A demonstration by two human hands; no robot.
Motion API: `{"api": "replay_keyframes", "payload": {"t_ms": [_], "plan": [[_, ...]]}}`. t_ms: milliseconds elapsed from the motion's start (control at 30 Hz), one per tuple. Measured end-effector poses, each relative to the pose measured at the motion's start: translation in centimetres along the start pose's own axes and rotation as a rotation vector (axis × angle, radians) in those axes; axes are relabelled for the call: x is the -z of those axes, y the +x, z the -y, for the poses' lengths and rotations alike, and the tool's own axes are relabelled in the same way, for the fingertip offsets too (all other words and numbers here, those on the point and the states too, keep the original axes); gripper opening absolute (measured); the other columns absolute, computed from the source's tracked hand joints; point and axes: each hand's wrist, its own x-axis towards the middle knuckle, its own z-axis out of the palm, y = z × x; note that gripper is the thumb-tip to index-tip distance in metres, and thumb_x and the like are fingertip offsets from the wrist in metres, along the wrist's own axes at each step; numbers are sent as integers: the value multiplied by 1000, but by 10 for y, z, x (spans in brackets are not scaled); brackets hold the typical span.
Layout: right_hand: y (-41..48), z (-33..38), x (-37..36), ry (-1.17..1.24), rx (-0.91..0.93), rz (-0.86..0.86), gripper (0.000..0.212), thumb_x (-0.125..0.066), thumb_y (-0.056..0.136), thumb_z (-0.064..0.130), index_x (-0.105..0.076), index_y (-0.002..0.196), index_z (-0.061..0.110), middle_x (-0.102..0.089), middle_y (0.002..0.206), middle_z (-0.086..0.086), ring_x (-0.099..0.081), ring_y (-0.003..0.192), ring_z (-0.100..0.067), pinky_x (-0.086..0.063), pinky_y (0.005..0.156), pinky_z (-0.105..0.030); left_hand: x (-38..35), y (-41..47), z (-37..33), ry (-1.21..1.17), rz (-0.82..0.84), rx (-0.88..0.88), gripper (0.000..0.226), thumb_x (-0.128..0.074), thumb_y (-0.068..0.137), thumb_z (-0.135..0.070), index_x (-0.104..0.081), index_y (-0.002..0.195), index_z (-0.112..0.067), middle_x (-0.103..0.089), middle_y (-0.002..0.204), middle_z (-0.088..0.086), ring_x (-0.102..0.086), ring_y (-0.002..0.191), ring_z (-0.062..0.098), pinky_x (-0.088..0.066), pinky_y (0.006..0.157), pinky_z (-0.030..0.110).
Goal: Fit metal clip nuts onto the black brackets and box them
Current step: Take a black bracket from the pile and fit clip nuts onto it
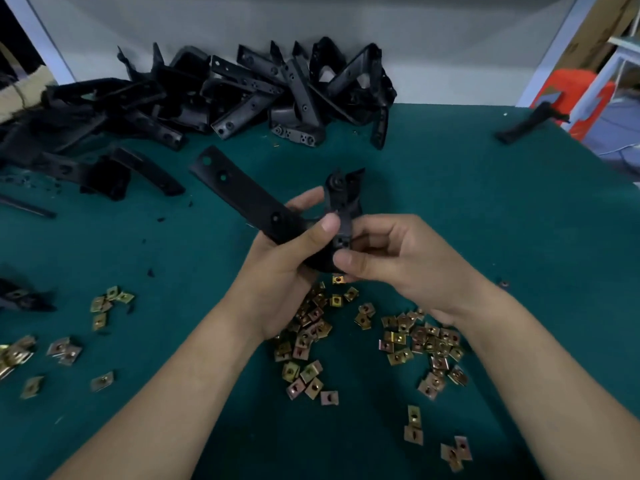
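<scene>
Green table (485, 237) fills most of the view, with a white back panel (311, 22) along its far edge. Big heap of black brackets (242, 95) lies against that panel, spreading from far left to past centre, tangled and overlapping.

Held bracket (242, 192) is mid-frame, lifted above the table. Its long flat arm with holes slants up-left, and its shorter knuckled end points up between the two hands.

Left hand (287, 265) grips the bracket at the bend, thumb on top and fingers wrapped round the far side. Right hand (398, 261) pinches the bracket's lower end between thumb and curled fingers. Can't tell if a nut is inside that pinch, as the fingers cover it.

Loose bracket (114, 174) lies flat to the left, just in front of the heap. Lone bracket (526, 124) sits far right near the table edge, well apart from the rest. Orange object (571, 95) sits beyond that edge, blurred.

Clip nuts (304, 341), brass-coloured, are scattered under and near the wrists. The forearms hide part of them. Second nut cluster (426, 344) lies by the right wrist. Smaller left group (104, 306) lies apart. A few stray nuts (414, 427) sit nearer the viewer. Small black crumbs (150, 271) dot the table left of the hands.
</scene>
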Motion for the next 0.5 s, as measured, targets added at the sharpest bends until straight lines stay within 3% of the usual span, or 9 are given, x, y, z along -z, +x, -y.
{"api": "replay_keyframes", "payload": {"t_ms": [100,233,333,500], "plan": [[-5,0,0,-115,-47,-48,30,-78,78,27,-71,97,6,-75,87,-7,-71,74,-17,-61,68,-30,8,2,-2,-49,15,41,30,-74,84,-17,-61,110,-12,-72,103,4,-70,99,21,-57,81,34],[-16,4,20,-679,-224,104,22,-85,76,40,-73,93,30,-73,85,11,-67,70,-5,-55,68,-22,22,7,-14,-167,-102,-19,17,-68,90,-11,-57,102,-17,-69,95,-3,-69,90,12,-56,78,27],[-18,2,17,-751,-253,136,15,-85,78,35,-75,89,32,-72,80,16,-66,68,1,-49,63,-12,26,10,-14,-160,-131,-46,12,-68,85,-10,-62,93,-17,-70,88,-3,-70,82,10,-56,71,24],[-20,-1,17,-732,-246,150,13,-81,84,25,-69,83,30,-68,74,21,-64,66,-1,-47,60,-13,27,13,-9,-93,-122,-44,12,-74,80,-11,-68,86,-19,-72,87,-2,-70,80,11,-56,67,25]]}}
